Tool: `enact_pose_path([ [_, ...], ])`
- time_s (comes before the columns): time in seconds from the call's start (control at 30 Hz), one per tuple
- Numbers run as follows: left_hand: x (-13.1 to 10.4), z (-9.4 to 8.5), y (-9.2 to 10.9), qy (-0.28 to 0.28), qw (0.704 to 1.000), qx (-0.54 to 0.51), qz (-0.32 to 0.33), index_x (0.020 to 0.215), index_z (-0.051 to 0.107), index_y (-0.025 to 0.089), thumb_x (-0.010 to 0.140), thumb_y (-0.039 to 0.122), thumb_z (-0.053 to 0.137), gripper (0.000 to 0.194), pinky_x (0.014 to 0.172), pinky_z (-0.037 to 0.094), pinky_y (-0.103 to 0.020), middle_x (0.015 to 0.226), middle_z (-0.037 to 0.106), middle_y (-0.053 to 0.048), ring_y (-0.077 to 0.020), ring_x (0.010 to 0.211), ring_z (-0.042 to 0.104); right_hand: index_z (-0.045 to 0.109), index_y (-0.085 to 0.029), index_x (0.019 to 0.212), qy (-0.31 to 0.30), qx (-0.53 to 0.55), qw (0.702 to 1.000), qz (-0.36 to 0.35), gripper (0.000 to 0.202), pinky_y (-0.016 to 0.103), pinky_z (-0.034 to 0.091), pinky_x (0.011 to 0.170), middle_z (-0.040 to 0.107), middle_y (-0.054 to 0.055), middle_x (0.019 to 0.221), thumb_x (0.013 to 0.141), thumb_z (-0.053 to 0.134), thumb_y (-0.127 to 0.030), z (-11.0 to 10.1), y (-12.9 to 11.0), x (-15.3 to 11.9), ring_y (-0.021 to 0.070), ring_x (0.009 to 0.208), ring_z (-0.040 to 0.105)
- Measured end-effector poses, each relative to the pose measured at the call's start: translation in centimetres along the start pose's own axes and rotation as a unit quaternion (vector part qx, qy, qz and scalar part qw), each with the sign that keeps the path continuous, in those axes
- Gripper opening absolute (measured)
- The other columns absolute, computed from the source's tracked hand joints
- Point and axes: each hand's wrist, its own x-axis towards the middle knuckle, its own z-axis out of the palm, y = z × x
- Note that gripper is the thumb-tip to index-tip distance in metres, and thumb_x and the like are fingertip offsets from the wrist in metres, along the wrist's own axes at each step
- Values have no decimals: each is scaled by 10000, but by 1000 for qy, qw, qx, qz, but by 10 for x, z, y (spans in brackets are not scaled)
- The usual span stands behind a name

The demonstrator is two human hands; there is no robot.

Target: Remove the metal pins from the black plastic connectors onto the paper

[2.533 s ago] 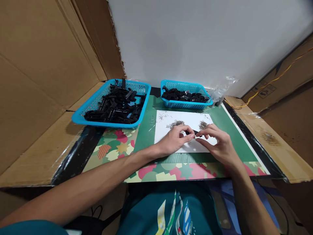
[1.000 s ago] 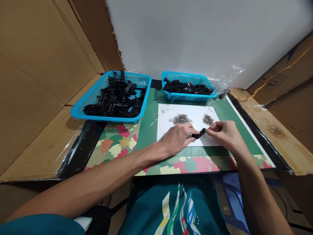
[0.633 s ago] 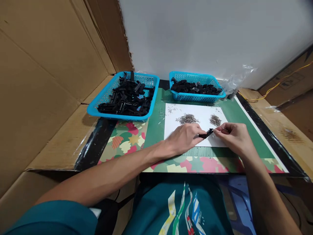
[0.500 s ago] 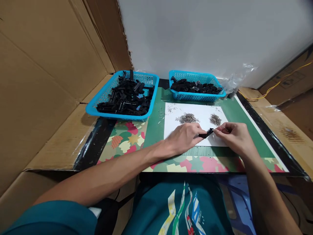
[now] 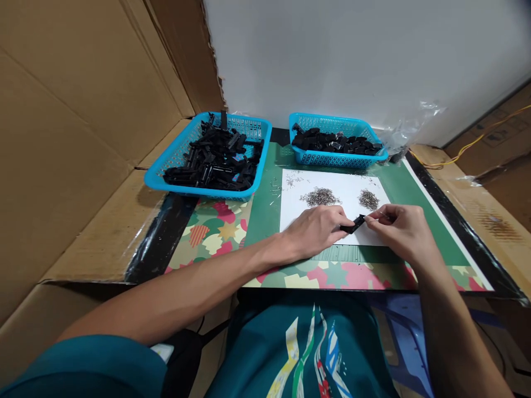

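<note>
Between thumb and fingers my left hand (image 5: 317, 229) grips a small black plastic part (image 5: 353, 225) over the white sheet (image 5: 292, 207). My right hand (image 5: 398, 226) is closed in a pinch at the part's right end; a thin metal piece seems to show at its fingertips, too small to name. Just beyond the hands, a larger pile of small metal pieces (image 5: 320, 197) and a smaller pile of metal pieces (image 5: 369, 199) lie on the sheet. A few loose ones are scattered at the sheet's upper left.
A blue basket (image 5: 199, 192) heaped with long black plastic parts stands at the left. Behind the sheet, another blue basket (image 5: 336, 159) holds shorter black parts, with a clear plastic bag (image 5: 404, 132) beside it. Cardboard walls (image 5: 83, 99) close off the left side.
The black part has tilted slightly, its right end turned up. Both hands stay close together over the sheet, and the whole view has shifted a little.
</note>
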Motion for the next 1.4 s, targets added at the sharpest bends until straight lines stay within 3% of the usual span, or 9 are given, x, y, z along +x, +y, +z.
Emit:
enact_pose_path([
  [0.33,3,-2,-1,14,998,-59,-13,1197,782,177,983,179,657,247,877,555,-327,1144,783,-76,-217,999,730,715,-149,667,-4,1,999,-35,304,260,279,470,543,17,542,777,683,-431,0,-3,-1,129,523,415],
  [0.5,2,-3,-2,26,998,-63,-14,1198,786,174,979,192,661,253,882,551,-327,1128,784,-82,-217,980,732,765,-128,704,-80,-13,996,-45,380,279,298,501,632,61,601,802,688,-487,-9,-2,5,161,580,480],
  [0.67,0,-5,-4,37,998,-45,-10,1201,786,172,967,173,654,269,876,539,-313,1124,774,-89,-228,1015,725,841,-126,926,-136,-27,988,-67,436,290,348,551,735,84,739,900,622,-502,-21,5,7,190,638,557],
  [0.9,-3,-6,-4,55,998,14,-20,1185,792,219,959,136,584,318,779,533,-303,1068,762,-63,-219,923,724,815,-191,937,-22,25,990,-134,504,319,479,720,706,86,923,1030,502,-575,-27,11,9,220,812,642],
  [1.03,-2,-6,-2,48,998,36,-25,1188,791,220,925,112,561,365,775,543,-309,1064,744,-64,-215,902,714,805,-192,873,50,33,992,-108,495,312,449,647,623,40,726,1015,551,-593,-26,16,11,186,666,564],
  [1.13,1,-5,-2,45,998,36,-38,1174,796,222,915,122,573,357,789,551,-314,1067,732,-67,-213,902,704,752,-174,774,54,111,987,-99,467,307,464,621,667,50,701,990,615,-565,-22,16,10,172,625,579],
  [1.23,3,-5,-3,40,998,35,-31,1175,799,230,934,126,565,352,785,543,-310,1069,723,-67,-204,896,688,722,-175,797,34,154,982,-107,390,305,494,641,707,58,733,989,645,-505,-13,13,7,172,640,629],
  [1.4,5,-7,-1,33,999,26,-35,1199,791,236,985,159,566,321,732,507,-292,1073,717,-57,-180,847,668,667,-197,853,49,133,985,-102,359,300,482,642,694,32,704,1031,594,-500,4,13,3,174,623,631],
])
